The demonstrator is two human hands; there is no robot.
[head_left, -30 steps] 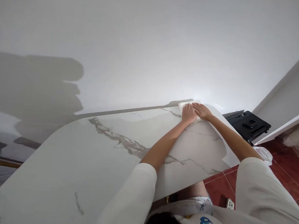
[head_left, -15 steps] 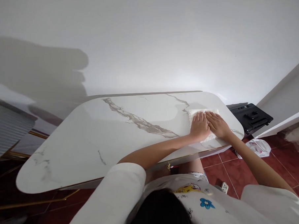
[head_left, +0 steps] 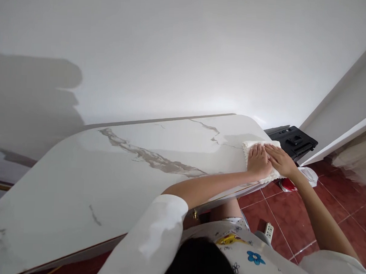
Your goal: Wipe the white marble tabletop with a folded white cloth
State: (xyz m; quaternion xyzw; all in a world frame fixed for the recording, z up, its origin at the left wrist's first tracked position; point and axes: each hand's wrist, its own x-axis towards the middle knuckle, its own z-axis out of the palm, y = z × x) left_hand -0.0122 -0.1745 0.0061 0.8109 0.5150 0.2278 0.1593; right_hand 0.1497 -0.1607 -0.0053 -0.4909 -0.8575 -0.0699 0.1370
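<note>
A white cloth (head_left: 246, 149) with a scalloped edge lies on the right end of a white marble-patterned tabletop (head_left: 170, 140), reaching the rounded edge there. On top of it, my left hand (head_left: 259, 162) presses with fingers extended and slightly bent. My right hand (head_left: 280, 160) lies flat on the cloth right beside it, its fingertips touching or overlapping the left fingers. Neither hand grasps the cloth; both rest over it. Much of the cloth's middle is hidden under the hands.
A plain wall (head_left: 162, 51) runs behind the table. To the right stands a black case (head_left: 295, 140), with a white plastic bag (head_left: 309, 175) on the red tiled floor (head_left: 289, 212). A power strip (head_left: 269, 231) is near my legs. Pale sheer fabric (head_left: 356, 156) hangs at far right.
Both hands have slid the cloth to the right and nearer the table's end. The view has shifted a little, so the tabletop appears further left.
</note>
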